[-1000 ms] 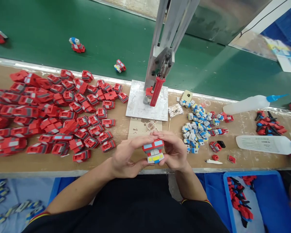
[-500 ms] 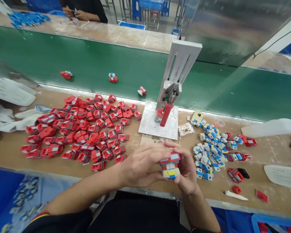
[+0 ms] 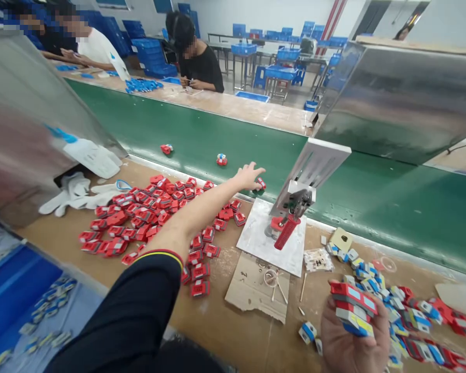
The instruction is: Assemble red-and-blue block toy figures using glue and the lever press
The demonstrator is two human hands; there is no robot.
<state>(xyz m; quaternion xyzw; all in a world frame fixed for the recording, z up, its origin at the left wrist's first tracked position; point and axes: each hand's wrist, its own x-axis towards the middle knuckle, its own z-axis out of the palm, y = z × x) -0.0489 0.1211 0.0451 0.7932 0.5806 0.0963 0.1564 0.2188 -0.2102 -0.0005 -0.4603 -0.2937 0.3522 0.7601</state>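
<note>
My left hand (image 3: 249, 176) is stretched out over the near edge of the green conveyor belt (image 3: 202, 140), fingers spread, right beside a small red toy piece (image 3: 261, 183) lying on the belt. Whether a finger touches it I cannot tell. My right hand (image 3: 351, 342) is low at the right, closed around an assembled red, grey, yellow and blue toy block (image 3: 354, 307). A heap of red toy parts (image 3: 140, 217) lies under my left forearm. Small blue, white and red parts (image 3: 404, 311) spread next to my right hand.
A hand press with a red handle (image 3: 285, 233) stands on a white plate (image 3: 258, 243). Two more toys (image 3: 221, 159) ride the belt. White gloves (image 3: 68, 194), a cardboard scrap (image 3: 252, 290) and a blue bin (image 3: 11, 280) are near. Other people work across the belt.
My left hand let go of the toy block and reached out to the belt. My right hand kept the block and dropped to the right. My view lifted.
</note>
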